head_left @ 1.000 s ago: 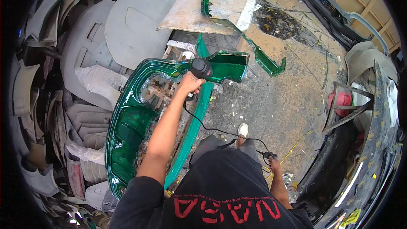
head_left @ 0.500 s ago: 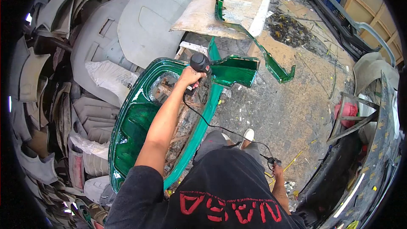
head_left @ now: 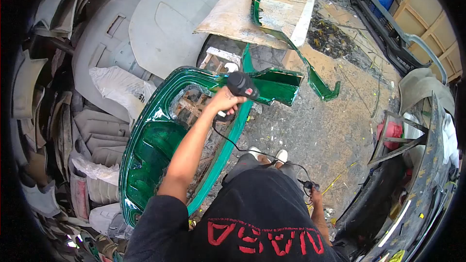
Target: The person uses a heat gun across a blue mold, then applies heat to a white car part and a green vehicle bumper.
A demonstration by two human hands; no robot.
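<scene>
A black corded power tool (head_left: 241, 85) is held in my left hand (head_left: 226, 101), whose fingers are wrapped round its grip. The tool is over the upper edge of a glossy green moulded part (head_left: 158, 133), by its squared right end. From the tool a black cable (head_left: 242, 149) runs down to the right. My right hand (head_left: 315, 195) is low on the right, closed on a black plug or connector (head_left: 308, 184) of the cable. Whether the tool touches the green surface cannot be made out.
Grey moulded panels (head_left: 170, 19) are stacked at the left. A worn board (head_left: 286, 7) at the top carries a long green strip (head_left: 318, 83). Dark bumpers (head_left: 381, 34) and a metal frame (head_left: 400, 140) stand at the right. Debris lies on the floor (head_left: 301, 131).
The tool in my left hand has moved right and slightly down along the green part. The view has shifted a little, and both white shoes now show near each other.
</scene>
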